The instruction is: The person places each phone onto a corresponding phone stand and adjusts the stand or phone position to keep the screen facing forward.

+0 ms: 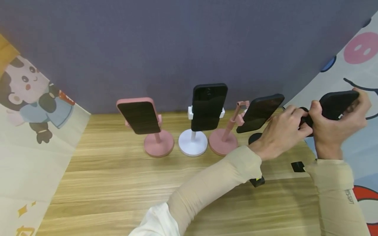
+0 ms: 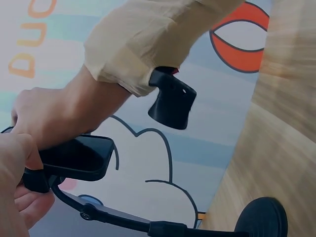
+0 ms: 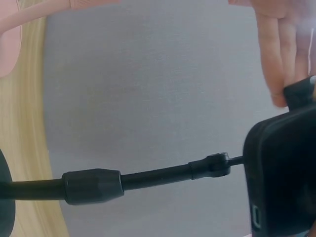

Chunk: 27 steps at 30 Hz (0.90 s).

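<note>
At the far right in the head view, my right hand [image 1: 339, 134] grips a black phone [image 1: 338, 104] by its edges. My left hand [image 1: 282, 131] is beside it, pinching the black clamp [image 1: 306, 122] of a black phone stand. In the left wrist view the phone [image 2: 81, 158] lies against the clamp [image 2: 35, 180], above the stand's jointed arm [image 2: 118, 219]. The stand's round base [image 2: 261, 219] rests on the table. The right wrist view has left-hand fingers [image 3: 271, 49] at the clamp [image 3: 298, 94], next to the phone's edge [image 3: 254, 177].
To the left stand a pink stand [image 1: 159, 144] with a pink-edged phone [image 1: 140, 116], a white stand [image 1: 193, 144] with a black phone [image 1: 209, 106], and another pink stand [image 1: 223, 142] with a tilted phone [image 1: 260, 113]. A grey panel [image 1: 177, 49] rises behind; a printed wall [image 1: 351, 137] borders the right.
</note>
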Each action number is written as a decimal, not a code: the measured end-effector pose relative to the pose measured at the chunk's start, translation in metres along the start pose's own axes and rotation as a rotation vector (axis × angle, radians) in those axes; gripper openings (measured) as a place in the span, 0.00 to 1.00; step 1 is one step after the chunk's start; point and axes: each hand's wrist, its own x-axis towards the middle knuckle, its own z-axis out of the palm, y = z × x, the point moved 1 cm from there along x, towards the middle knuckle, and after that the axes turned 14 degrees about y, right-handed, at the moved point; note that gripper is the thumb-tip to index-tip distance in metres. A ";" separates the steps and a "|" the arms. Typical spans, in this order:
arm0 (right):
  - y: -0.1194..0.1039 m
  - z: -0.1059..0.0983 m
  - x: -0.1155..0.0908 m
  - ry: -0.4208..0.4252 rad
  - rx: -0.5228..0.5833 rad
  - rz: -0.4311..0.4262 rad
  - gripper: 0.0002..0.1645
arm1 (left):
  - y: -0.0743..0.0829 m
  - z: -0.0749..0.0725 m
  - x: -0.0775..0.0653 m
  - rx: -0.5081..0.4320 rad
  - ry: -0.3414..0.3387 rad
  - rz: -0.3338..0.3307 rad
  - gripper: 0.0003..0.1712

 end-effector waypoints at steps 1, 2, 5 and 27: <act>0.000 0.000 -0.001 0.009 -0.005 -0.006 0.45 | 0.000 0.000 0.000 -0.007 -0.004 -0.005 0.19; 0.000 0.001 -0.002 0.015 -0.010 -0.010 0.46 | 0.000 -0.001 0.001 -0.015 -0.009 -0.011 0.20; 0.001 0.002 -0.003 0.026 -0.020 -0.013 0.45 | -0.001 -0.001 0.002 -0.049 -0.031 -0.039 0.20; -0.003 0.003 -0.003 0.012 -0.002 0.015 0.42 | -0.001 -0.004 0.003 -0.104 -0.097 -0.109 0.21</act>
